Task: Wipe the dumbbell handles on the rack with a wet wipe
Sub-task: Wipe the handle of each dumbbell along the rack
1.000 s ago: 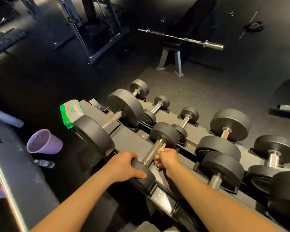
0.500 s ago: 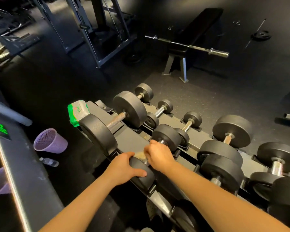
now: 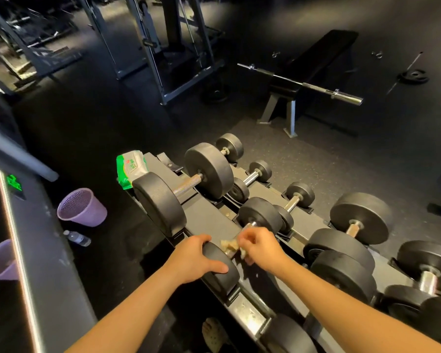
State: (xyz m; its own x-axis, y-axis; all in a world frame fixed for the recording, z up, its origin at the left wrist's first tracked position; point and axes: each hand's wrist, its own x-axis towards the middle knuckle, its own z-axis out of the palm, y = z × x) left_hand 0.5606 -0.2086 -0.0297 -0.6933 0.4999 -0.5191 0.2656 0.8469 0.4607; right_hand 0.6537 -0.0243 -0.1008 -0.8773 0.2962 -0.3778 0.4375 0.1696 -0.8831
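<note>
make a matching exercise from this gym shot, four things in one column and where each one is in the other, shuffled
Column A
1. wet wipe
2. green wipe pack
3. purple basket
4. barbell

Column B
a. on the floor beside a water bottle
b. lying across the bench
c. at the far left end of the rack
d. pinched by the right hand at the handle of a dumbbell

Pairs: 1-d, 2-c, 3-a, 4-b
</note>
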